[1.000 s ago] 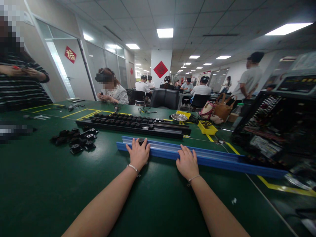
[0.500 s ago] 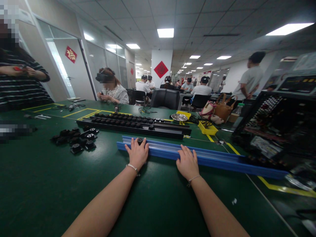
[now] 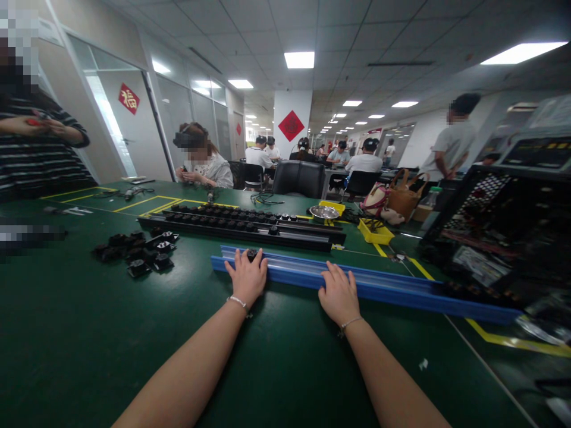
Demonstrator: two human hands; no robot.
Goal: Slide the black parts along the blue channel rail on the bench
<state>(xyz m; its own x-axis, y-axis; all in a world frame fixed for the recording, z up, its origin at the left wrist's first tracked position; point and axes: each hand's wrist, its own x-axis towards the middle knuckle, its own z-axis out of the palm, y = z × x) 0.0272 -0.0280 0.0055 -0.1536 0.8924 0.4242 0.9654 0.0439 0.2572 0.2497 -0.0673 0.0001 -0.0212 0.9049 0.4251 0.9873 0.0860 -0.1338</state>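
A long blue channel rail [image 3: 289, 274] lies across the green table in front of me. Near its left end, a small black part [image 3: 252, 254] sits in the channel, between the thumb and fingers of my left hand [image 3: 248, 278]. The other fingers of that hand rest spread on the rail's near wall. Farther right, my right hand [image 3: 339, 292] is curled over the near wall, fingertips inside the channel and thumb on the front side. At the rail's right end several dark parts [image 3: 479, 290] sit in the channel, blurred.
Loose black parts [image 3: 138, 251] lie left of the rail. Beyond it stand black rails [image 3: 303, 238] with rows of black parts, a metal dish [image 3: 324, 211] and a yellow tray [image 3: 375, 232]. An open computer case [image 3: 495, 220] stands right. Co-workers sit and stand around.
My left hand has shifted very slightly left along the blue rail, and the small black part with it. The right hand and the rail look unmoved.
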